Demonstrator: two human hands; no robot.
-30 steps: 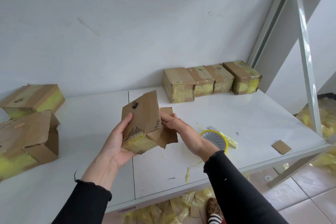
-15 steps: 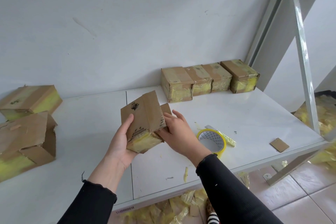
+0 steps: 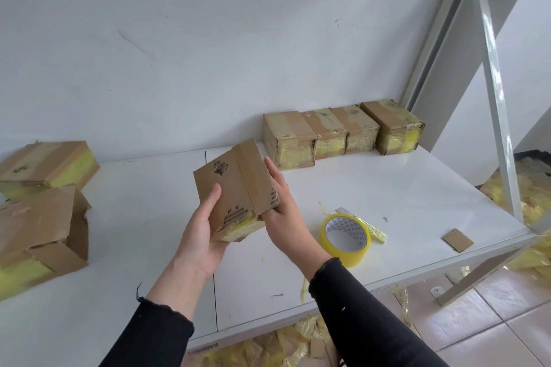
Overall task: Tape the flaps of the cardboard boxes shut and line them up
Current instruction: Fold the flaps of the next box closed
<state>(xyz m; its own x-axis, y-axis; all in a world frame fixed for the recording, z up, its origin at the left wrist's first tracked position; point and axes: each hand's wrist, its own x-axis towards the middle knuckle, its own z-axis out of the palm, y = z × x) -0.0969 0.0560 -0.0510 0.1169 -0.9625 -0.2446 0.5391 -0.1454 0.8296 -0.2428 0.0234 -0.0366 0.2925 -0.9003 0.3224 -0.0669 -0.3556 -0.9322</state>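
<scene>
White wall (image 3: 208, 39) behind; white table (image 3: 372, 188) below it, seam down the middle. Grey metal post (image 3: 495, 83) slanting at right, tiled floor (image 3: 492, 322) beneath, strewn with yellow tape scraps (image 3: 268, 348).

Left side of table: two large worn boxes, near box (image 3: 38, 235) torn open at one side, far box (image 3: 44, 167) behind it by the wall. Yellow tape on both.

Back right, against wall: row (image 3: 343, 131) of four taped boxes, side by side and touching, flaps closed.

Centre, above table: held box (image 3: 235, 188), lifted and tilted, brown faces toward camera, yellow-taped end low. Surface torn in patches. Side flap folded flat against the box.

Left hand (image 3: 202, 235) cupping box from below and left; thumb up across the near face, other fingers hidden behind the box. Right hand (image 3: 286, 217) flat on the right side, fingers straight and pressed together against the flap, tips pointing up. Black sleeves (image 3: 366, 322) on both arms.

Right of hands, on table: yellow tape roll (image 3: 344, 240) lying flat, apart from the right wrist. Small cutter (image 3: 362, 222) just behind roll, partly hidden. Cardboard scrap (image 3: 457, 240) near the right edge.
</scene>
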